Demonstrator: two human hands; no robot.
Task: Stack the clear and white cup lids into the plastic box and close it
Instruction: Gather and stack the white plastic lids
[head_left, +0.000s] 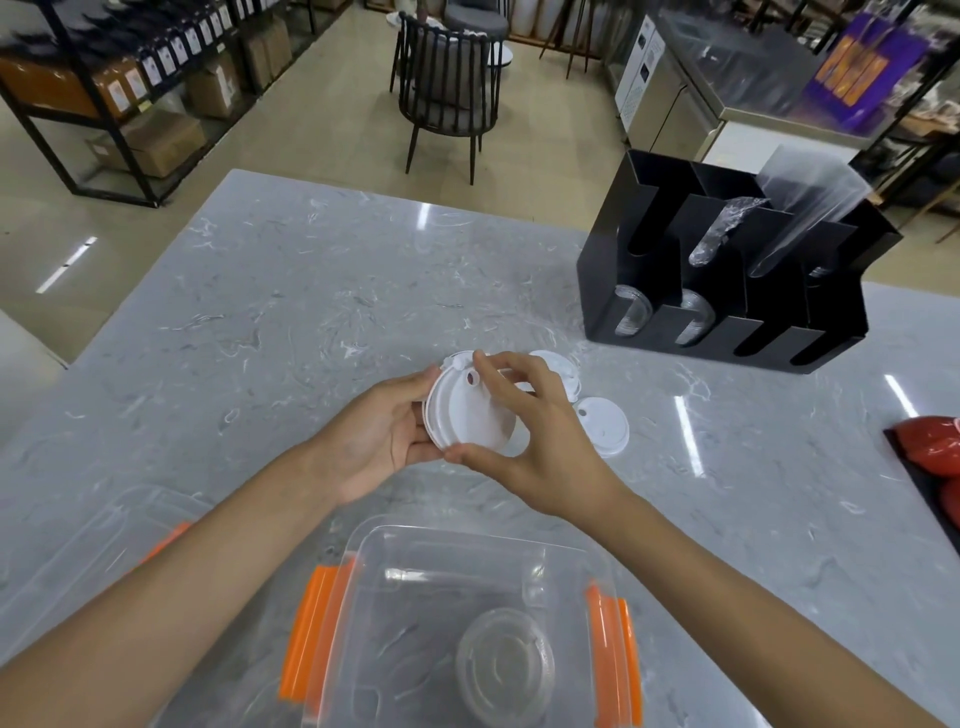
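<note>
Above the marble counter, my left hand (382, 431) and my right hand (524, 431) both hold a small stack of white cup lids (467, 418), tilted toward me. Another white lid (605, 428) lies flat on the counter just right of my right hand, and one more white lid (558, 366) shows behind my fingers. The clear plastic box (363, 623) with orange latches stands open near me. A stack of clear lids (504, 667) sits inside it at the right. The box's clear cover (98, 551) lies on the counter at the left.
A black cup-and-lid organizer (727, 332) stands at the back right with clear cups and sleeves in it. A dark tray with red objects (935, 457) sits at the right edge. The marble counter (291, 312) stretches to the left and back; a chair stands beyond it.
</note>
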